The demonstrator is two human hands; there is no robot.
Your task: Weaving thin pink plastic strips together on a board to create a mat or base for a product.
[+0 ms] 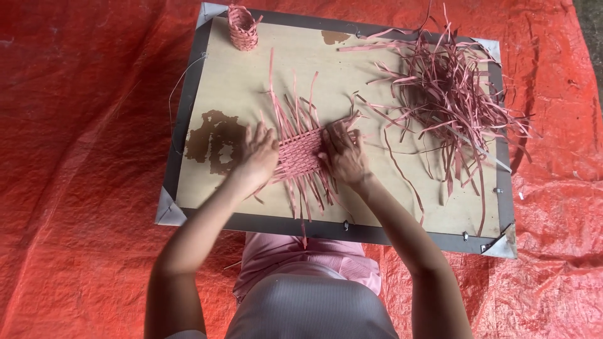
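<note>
Your left hand (259, 157) lay flat, fingers spread, pressing the left edge of the woven mat (300, 152); your right hand (342, 155) pressed its right edge, fingers curled on loose strips (306, 103). If either palm lifted, the weave could have loosened. Whether your right fingertips pinched a strip was hidden.

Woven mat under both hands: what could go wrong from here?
1. The woven mat is only a small tight patch; its loose strip ends fan out, so the weave may slip apart if the left hand or right hand lifts.
2. The pile of loose strips trails toward the right hand; a sleeve or wrist could snag them.
</note>
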